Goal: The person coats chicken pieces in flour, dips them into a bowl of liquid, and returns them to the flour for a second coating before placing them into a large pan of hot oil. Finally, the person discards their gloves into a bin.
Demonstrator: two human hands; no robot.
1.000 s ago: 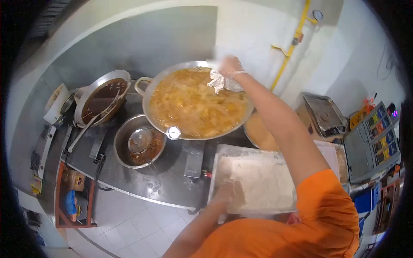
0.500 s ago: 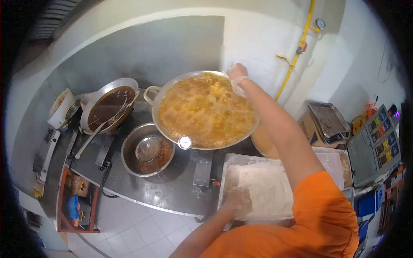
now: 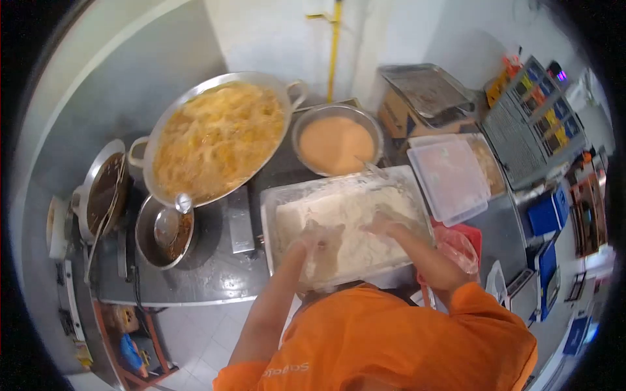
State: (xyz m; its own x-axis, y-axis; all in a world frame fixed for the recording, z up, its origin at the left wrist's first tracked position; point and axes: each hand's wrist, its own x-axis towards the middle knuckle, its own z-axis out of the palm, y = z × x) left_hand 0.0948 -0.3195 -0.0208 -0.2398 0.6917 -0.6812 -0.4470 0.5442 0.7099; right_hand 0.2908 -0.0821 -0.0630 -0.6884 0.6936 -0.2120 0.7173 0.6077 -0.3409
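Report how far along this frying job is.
Done: the wok is full of pieces bubbling in oil. In hand: the left hand and right hand are both down in the flour tray, working the coating. Left: the batter bowl holds plenty of orange mix, and the frying pieces are not yet out.

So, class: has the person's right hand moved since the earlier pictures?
Yes. The right hand has left the far rim of the frying pan and come back to the flour tray, beside the left hand.
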